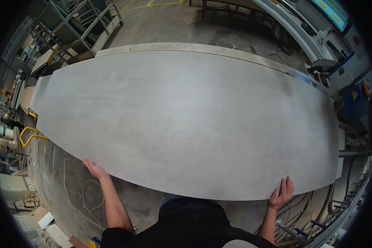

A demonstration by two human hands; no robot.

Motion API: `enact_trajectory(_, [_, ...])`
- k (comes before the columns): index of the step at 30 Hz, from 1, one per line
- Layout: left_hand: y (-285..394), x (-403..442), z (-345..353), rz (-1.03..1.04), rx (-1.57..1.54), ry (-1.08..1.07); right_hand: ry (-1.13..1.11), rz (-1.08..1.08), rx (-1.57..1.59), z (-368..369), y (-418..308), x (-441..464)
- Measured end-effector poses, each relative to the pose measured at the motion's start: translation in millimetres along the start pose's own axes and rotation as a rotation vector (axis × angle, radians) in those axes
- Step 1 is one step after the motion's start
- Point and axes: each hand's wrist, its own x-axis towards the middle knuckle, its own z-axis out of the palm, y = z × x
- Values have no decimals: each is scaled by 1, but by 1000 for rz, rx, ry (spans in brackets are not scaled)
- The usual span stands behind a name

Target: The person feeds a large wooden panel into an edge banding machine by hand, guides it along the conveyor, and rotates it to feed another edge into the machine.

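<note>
The board (186, 124) lies before the person — left hand (94, 169) and right hand (281, 193) at its near edge, fingers open, nearly straight, any hold underneath unclear — best handled with even pressure.

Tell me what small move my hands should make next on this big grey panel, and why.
I'd probably curl the left hand around the near edge of the panel before shifting it: those fingers look open and outstretched at that edge, while the right hand rests its fingers on top.
</note>
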Motion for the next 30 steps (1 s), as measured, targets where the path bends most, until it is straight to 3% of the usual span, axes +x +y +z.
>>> enact_trajectory(8, [-24,19,-13,26,132,13,57,-12,3,1,0,4])
enact_trajectory(10, [-33,25,-17,80,282,-8,60,-5,25,-1,1,4])
enact_trajectory(15, [-12,4,-6,25,150,-18,16,53,-28,-15,-12,1])
enact_trajectory(18, [-49,8,-16,135,26,-56,-86,-136,78,-19,-42,8])
enact_trajectory(20, [-35,-8,-10,94,-6,-35,-127,-248,124,-15,-72,4])
enact_trajectory(22, [-31,-11,-5,136,176,31,-124,-288,118,-8,-88,6])
enact_trajectory(30, [-22,-19,-2,106,172,0,-30,-236,110,1,-91,5])
